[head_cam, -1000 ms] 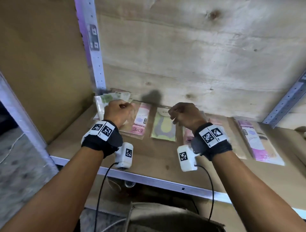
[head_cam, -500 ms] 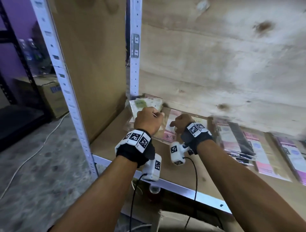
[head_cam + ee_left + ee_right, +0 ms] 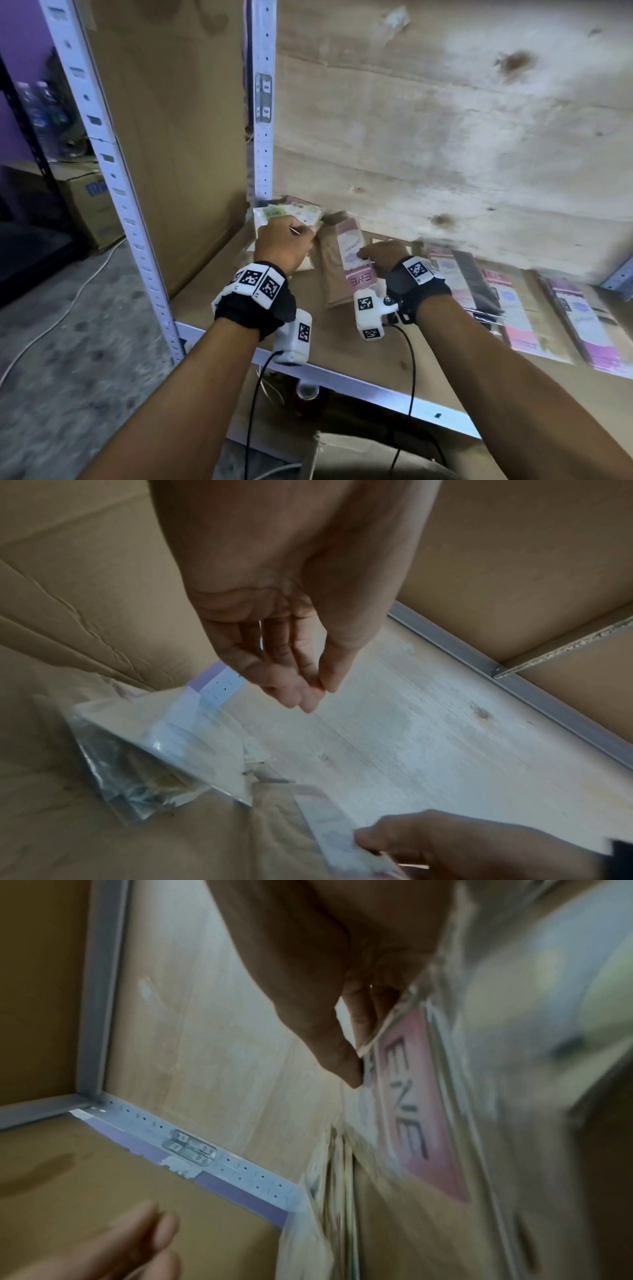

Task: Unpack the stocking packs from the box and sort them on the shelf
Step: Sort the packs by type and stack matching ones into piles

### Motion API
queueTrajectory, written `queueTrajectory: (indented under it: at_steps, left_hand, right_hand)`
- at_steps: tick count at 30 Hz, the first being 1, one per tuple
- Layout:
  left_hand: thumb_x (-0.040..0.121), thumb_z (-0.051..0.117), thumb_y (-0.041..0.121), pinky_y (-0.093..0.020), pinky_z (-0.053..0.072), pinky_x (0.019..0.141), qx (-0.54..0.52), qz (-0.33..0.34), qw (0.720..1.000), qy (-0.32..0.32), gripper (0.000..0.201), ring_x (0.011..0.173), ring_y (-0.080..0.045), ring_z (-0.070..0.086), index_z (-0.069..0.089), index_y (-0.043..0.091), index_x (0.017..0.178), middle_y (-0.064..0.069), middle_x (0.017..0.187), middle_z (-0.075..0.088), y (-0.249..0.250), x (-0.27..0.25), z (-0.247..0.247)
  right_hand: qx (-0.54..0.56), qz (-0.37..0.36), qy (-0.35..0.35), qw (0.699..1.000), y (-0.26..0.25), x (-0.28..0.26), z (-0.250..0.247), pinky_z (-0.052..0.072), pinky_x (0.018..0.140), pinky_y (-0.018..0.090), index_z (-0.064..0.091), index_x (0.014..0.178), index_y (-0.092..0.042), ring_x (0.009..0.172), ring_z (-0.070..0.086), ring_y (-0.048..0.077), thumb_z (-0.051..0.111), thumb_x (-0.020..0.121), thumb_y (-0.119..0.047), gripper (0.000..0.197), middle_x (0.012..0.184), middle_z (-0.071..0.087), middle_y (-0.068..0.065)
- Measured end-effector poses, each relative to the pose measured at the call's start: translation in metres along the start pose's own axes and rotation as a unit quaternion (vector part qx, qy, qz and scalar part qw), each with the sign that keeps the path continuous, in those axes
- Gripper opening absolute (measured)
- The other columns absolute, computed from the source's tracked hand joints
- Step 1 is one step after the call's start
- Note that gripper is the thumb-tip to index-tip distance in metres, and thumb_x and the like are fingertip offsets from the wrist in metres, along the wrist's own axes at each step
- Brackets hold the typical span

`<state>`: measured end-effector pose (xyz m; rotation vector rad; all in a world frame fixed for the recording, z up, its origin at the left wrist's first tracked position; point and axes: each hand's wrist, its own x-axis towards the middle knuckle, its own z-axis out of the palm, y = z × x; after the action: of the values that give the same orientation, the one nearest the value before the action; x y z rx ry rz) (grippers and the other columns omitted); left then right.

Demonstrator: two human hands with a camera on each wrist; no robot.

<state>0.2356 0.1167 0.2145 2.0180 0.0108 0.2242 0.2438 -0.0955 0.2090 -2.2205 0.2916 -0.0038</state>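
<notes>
- The right hand [image 3: 382,255] pinched a pink pack [image 3: 354,260] lying on the shelf [image 3: 346,346], its fingers [image 3: 337,1053] gripping the pack's edge.
- At its 9 o'clock, the left hand [image 3: 282,245] hovered over the green packs [image 3: 286,214], fingers [image 3: 298,688] pressed together, holding nothing.
- More packs [image 3: 513,308] lay at 3 o'clock.

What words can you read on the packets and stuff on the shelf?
"ENE": on the pink pack that the right hand pinches; it reads upside down in the head view.
"ENE": on the green pack in the back corner, by the left hand.
"ENE": faintly, on a pink pack further right.
Small print on the packs, the sticker on the shelf post and the blue print on the floor carton: too blurred to read.
</notes>
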Motion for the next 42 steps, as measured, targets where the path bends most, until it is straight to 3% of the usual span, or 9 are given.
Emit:
queueTrajectory:
  at_steps: [5,11,16,20,26,29,32,38,42]
  left_hand:
    - [0.087,0.068,0.037,-0.023,0.047,0.083,0.007,0.079,0.997,-0.009,0.017,0.096,-0.017,0.067,0.071,0.021,0.092,0.008,0.090,0.070,0.005,-0.003,0.018]
    - [0.089,0.062,0.052,-0.041,0.038,0.111,0.042,0.080,0.994,-0.062,0.055,0.127,-0.024,0.052,0.055,0.020,0.134,-0.007,0.133,0.059,0.019,-0.003,0.049]
    - [0.089,0.063,0.051,-0.028,0.046,0.091,0.003,0.085,0.983,-0.165,0.047,0.104,-0.020,0.066,0.070,0.010,0.113,-0.004,0.109,0.072,0.036,-0.013,0.074]
    - [0.085,0.066,0.054,-0.017,0.041,0.071,0.019,0.083,0.976,-0.199,0.049,0.072,-0.007,0.055,0.073,0.006,0.090,-0.001,0.079,0.066,0.034,-0.023,0.087]
    - [0.089,0.071,0.034,-0.032,0.052,0.083,-0.151,0.010,0.972,-0.179,0.017,0.090,-0.019,0.069,0.080,0.020,0.089,-0.005,0.100,0.077,0.040,-0.030,0.087]
    - [0.084,0.074,0.040,-0.022,0.053,0.068,-0.223,-0.045,0.963,-0.142,0.015,0.073,-0.012,0.070,0.080,0.026,0.080,0.005,0.083,0.077,0.046,-0.033,0.084]
    - [0.090,0.068,0.038,-0.021,0.047,0.054,-0.266,-0.090,0.951,-0.126,0.018,0.065,-0.008,0.066,0.071,0.022,0.095,0.007,0.077,0.074,0.052,-0.037,0.087]
    - [0.100,0.052,0.007,-0.023,0.061,0.065,-0.398,-0.126,0.891,-0.178,0.010,0.076,-0.013,0.072,0.061,0.011,0.099,-0.006,0.092,0.074,0.078,-0.071,0.109]
    - [0.099,0.049,0.001,-0.030,0.058,0.086,-0.426,-0.120,0.866,-0.232,0.020,0.091,-0.020,0.070,0.055,0.002,0.119,-0.018,0.114,0.067,0.089,-0.097,0.130]
  right_hand:
    - [0.248,0.029,-0.006,0.968,0.021,-0.043,-0.041,0.057,0.076,0.043,0.066,0.108,0.009,0.080,0.067,0.033,0.068,0.085,0.003,0.024,0.113,0.067,0.028]
    - [0.238,-0.014,-0.093,0.967,0.055,-0.090,-0.089,0.047,0.101,0.054,0.070,0.107,-0.002,0.100,0.064,0.040,0.071,0.085,-0.003,0.023,0.114,0.067,0.025]
    - [0.202,-0.027,-0.114,0.972,0.086,-0.109,-0.116,0.043,0.107,0.051,0.066,0.120,0.001,0.103,0.064,0.032,0.069,0.087,-0.006,0.033,0.118,0.068,0.021]
    - [0.219,-0.020,-0.122,0.968,0.102,-0.119,-0.128,0.045,0.105,0.050,0.066,0.121,0.000,0.106,0.064,0.037,0.068,0.088,-0.004,0.034,0.119,0.068,0.022]
    - [0.267,-0.003,-0.145,0.953,0.127,-0.130,-0.147,0.060,0.078,0.033,0.069,0.115,-0.003,0.092,0.068,0.028,0.070,0.086,-0.006,0.029,0.109,0.072,0.018]
    - [0.339,0.016,-0.118,0.933,0.134,-0.135,-0.152,0.061,0.066,0.028,0.070,0.109,-0.004,0.080,0.073,0.026,0.068,0.087,-0.006,0.022,0.102,0.073,0.021]
    - [0.439,0.019,-0.086,0.894,0.134,-0.137,-0.157,0.060,0.067,0.028,0.069,0.113,-0.007,0.086,0.074,0.026,0.064,0.090,-0.011,0.024,0.101,0.073,0.018]
    - [0.509,-0.016,-0.048,0.859,0.123,-0.136,-0.155,0.059,0.086,0.037,0.057,0.130,-0.006,0.108,0.069,0.033,0.061,0.094,-0.014,0.037,0.118,0.069,0.019]
    - [0.504,-0.023,-0.013,0.863,0.117,-0.133,-0.145,0.061,0.080,0.036,0.056,0.129,-0.005,0.104,0.070,0.034,0.066,0.092,-0.018,0.041,0.115,0.070,0.020]
